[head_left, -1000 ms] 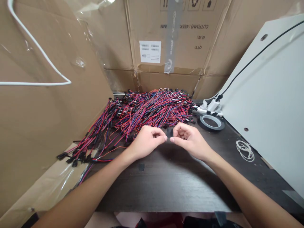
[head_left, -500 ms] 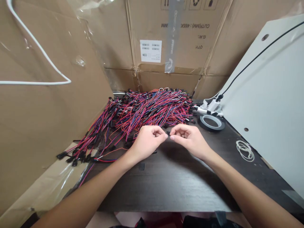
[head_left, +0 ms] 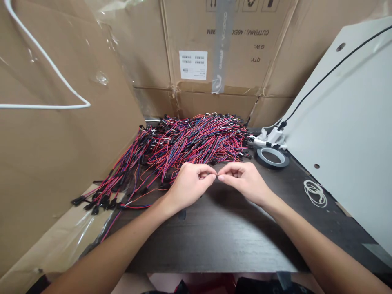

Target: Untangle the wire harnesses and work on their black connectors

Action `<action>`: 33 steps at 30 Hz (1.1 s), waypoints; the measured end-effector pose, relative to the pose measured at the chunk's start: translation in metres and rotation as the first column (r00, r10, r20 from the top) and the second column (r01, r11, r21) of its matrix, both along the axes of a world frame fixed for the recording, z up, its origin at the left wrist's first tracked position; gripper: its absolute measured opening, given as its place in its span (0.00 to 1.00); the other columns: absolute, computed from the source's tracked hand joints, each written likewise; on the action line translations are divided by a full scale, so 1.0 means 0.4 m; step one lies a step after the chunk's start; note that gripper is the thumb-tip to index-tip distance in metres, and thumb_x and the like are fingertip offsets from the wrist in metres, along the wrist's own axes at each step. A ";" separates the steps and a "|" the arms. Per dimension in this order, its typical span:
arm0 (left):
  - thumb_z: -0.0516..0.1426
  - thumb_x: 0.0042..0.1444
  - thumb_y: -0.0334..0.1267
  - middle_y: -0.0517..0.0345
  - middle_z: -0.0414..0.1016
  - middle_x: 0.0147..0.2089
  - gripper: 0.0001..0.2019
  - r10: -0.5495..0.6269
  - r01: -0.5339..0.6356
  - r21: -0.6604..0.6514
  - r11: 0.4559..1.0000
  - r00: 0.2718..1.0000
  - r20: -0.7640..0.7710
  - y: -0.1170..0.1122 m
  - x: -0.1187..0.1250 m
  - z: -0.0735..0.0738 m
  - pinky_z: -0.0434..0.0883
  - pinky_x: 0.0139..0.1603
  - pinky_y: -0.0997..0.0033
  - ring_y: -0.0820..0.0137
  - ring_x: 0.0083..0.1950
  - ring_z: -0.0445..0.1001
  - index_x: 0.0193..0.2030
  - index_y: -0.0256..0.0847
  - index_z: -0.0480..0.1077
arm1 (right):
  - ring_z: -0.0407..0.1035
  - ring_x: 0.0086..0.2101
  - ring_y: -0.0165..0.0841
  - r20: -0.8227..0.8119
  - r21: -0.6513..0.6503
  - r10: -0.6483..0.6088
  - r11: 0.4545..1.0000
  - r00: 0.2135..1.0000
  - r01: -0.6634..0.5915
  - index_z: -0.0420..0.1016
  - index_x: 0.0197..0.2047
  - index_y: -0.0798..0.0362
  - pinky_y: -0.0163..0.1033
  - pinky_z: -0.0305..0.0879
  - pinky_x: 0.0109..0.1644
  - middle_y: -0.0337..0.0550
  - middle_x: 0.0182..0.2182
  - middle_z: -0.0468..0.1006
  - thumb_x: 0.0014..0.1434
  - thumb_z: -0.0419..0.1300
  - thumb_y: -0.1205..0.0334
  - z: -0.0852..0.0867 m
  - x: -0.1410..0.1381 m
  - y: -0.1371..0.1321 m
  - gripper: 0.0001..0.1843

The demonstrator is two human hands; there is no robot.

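My left hand (head_left: 193, 183) and my right hand (head_left: 241, 179) meet fingertip to fingertip over the dark table (head_left: 220, 237). Both are closed in a pinch, thumb against forefinger. Whatever lies between the fingertips is too small and hidden to name. Just beyond the hands spreads a large heap of red and blue wires (head_left: 202, 139) with black connectors. Below my left wrist a small dark square piece (head_left: 182, 215) lies on the tabletop, partly covered by the forearm.
A roll of black tape (head_left: 272, 158) lies right of the heap, near a white plug (head_left: 275, 134) with a black cable. A coiled pale cord (head_left: 315, 193) rests by the white panel (head_left: 355, 122). Cardboard (head_left: 147, 49) walls the back and left. More wires (head_left: 107, 192) trail left.
The fingertips of both hands have drawn slightly closer together. A dark bit seen between them before is now hidden. The view has shifted a little.
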State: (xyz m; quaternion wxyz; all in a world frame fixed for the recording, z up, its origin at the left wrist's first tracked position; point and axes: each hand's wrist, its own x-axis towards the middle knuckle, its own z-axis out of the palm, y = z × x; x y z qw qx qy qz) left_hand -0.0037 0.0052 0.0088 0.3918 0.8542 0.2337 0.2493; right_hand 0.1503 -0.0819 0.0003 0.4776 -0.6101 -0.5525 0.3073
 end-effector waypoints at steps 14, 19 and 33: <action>0.55 0.46 0.33 0.64 0.62 0.18 0.07 -0.034 0.009 -0.346 0.938 0.997 -0.068 0.009 0.002 0.020 0.53 0.21 0.79 0.80 0.20 0.55 0.26 0.31 0.73 | 0.53 0.22 0.25 -0.036 -0.053 0.105 0.993 0.994 -0.107 0.72 0.28 0.57 0.33 0.50 0.26 0.36 0.19 0.63 0.50 0.57 0.61 0.006 -0.002 -0.005 0.07; 0.57 0.45 0.35 0.68 0.57 0.13 0.07 -0.048 0.029 -0.446 0.895 0.998 -0.033 0.012 0.002 0.018 0.49 0.18 0.79 0.82 0.16 0.50 0.27 0.33 0.73 | 0.53 0.21 0.25 -0.032 -0.047 0.130 0.990 0.991 -0.131 0.70 0.32 0.57 0.32 0.51 0.25 0.34 0.18 0.61 0.50 0.55 0.62 0.013 0.000 -0.009 0.08; 0.59 0.43 0.36 0.69 0.53 0.13 0.06 -0.107 0.055 -0.694 0.718 0.994 -0.031 0.022 -0.005 0.016 0.45 0.13 0.81 0.84 0.13 0.46 0.26 0.34 0.70 | 0.64 0.28 0.29 0.640 0.217 0.060 0.942 0.766 -0.255 0.65 0.44 0.52 0.33 0.58 0.34 0.41 0.33 0.73 0.56 0.53 0.71 -0.031 0.015 -0.015 0.12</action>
